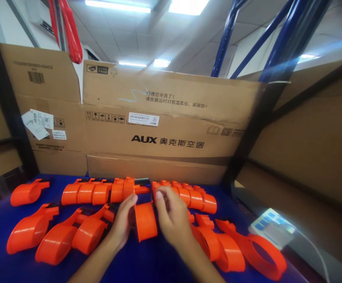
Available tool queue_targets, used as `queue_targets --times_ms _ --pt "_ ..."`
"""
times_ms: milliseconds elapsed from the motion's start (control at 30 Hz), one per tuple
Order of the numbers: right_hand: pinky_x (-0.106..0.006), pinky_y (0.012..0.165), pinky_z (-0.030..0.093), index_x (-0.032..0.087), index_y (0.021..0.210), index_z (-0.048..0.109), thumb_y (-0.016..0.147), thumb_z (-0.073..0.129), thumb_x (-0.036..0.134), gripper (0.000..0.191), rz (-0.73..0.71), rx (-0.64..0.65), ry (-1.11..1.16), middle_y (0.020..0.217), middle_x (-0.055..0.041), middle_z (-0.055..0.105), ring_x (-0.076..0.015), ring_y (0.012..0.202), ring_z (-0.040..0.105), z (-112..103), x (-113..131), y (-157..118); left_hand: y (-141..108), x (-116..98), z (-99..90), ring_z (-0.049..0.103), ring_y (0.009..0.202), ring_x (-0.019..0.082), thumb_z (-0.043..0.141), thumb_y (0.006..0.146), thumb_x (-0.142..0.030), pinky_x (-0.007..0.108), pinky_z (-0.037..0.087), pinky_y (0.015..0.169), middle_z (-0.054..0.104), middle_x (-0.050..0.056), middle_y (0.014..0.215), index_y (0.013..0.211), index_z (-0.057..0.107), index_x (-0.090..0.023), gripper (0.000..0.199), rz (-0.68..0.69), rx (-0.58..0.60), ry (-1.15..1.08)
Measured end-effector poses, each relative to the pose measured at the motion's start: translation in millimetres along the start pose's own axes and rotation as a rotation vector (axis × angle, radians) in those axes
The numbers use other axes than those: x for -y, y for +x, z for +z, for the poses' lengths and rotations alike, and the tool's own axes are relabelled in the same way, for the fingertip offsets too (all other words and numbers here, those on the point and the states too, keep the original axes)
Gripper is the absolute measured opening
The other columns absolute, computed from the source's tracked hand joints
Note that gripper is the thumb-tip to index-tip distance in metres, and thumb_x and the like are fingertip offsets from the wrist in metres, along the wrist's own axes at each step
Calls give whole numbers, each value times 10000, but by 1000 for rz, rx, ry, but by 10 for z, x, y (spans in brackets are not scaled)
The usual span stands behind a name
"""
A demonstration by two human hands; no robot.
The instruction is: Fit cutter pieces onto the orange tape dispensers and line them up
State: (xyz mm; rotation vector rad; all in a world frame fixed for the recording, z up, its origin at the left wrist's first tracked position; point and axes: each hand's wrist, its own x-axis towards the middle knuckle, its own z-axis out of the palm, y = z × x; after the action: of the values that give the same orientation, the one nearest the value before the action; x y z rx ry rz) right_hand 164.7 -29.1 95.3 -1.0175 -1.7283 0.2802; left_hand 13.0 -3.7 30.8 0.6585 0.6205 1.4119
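An orange plastic tape dispenser (pixel 146 222), with a round hoop below and a dark strip along its upper edge, is held up in front of me. My left hand (pixel 124 220) grips its left side, thumb against the orange edge and the other fingers largely hidden behind it. On the right side, my right hand (pixel 172 210) is closed with curled fingers at the dark upright edge. Whether a small part sits between those fingertips is hidden. Close by my left wrist lies another orange dispenser (pixel 88 234) with a black end.
More orange dispensers (pixel 70 193) stand in a row across the back of the blue surface (pixel 106 271); several lie at front left and right. A pale device (pixel 272 228) with a cable rests at right. Behind stands a cardboard panel (pixel 171 161), framed by dark posts (pixel 247 137).
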Motion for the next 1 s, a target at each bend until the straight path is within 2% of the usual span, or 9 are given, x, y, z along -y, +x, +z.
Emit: queue_targets --times_ms 67,133,233,300,400,500,700,867,1000 --pt "-287 675 514 214 1023 598 981 495 325 158 156 -70 171 863 -32 656 -180 744 629 32 -196 132 2 20 5 679 1122 318 839 714 -419 397 493 985 774 84 1105 1131 737 -189 487 34 -14 40" --pt "-268 621 493 210 1001 607 940 520 326 157 256 12 344 793 -9 621 -165 675 594 72 -375 191 -7 31 17 642 1198 318 847 701 -401 395 466 1026 746 83 1209 1184 719 -212 534 65 -3 82" --pt "-259 631 481 208 985 638 900 548 327 171 296 148 502 776 0 604 -155 676 574 107 -553 125 -33 23 50 622 1226 335 830 718 -424 410 465 1029 725 98 1256 1189 716 -213 529 101 47 142" --pt "-267 693 491 211 1002 657 861 600 303 178 292 178 526 829 -9 626 -164 749 593 100 -602 37 -45 10 69 630 1209 325 805 755 -457 393 474 1011 736 98 1225 1125 734 -207 452 108 41 177" --pt "-277 740 490 209 1003 670 835 629 262 182 290 235 519 840 -10 639 -168 783 597 71 -602 -56 -45 3 72 663 1128 302 786 775 -507 371 486 972 756 87 1147 1063 740 -203 421 119 15 226" --pt "-260 696 475 202 975 671 832 613 240 159 303 280 519 786 1 625 -152 730 574 68 -569 -85 -32 9 52 675 1041 283 780 778 -529 362 481 946 758 73 1051 1054 734 -197 434 165 24 283" --pt "-216 578 416 196 1042 628 786 597 203 258 356 217 459 687 34 607 -121 604 515 127 -531 -119 -25 22 31 649 912 233 755 809 -510 303 476 854 734 48 918 979 729 -183 370 259 8 374" --pt "-211 559 393 187 908 610 764 549 157 158 328 232 406 644 47 562 -111 579 489 143 -497 -130 4 38 19 664 892 248 781 798 -460 325 486 874 753 74 934 1015 741 -176 359 277 34 384" --pt "-206 496 351 193 906 589 799 495 151 149 344 243 391 663 49 533 -96 525 440 150 -455 -151 24 34 9 693 890 266 828 755 -406 332 495 882 773 92 967 1033 753 -176 368 269 13 359"
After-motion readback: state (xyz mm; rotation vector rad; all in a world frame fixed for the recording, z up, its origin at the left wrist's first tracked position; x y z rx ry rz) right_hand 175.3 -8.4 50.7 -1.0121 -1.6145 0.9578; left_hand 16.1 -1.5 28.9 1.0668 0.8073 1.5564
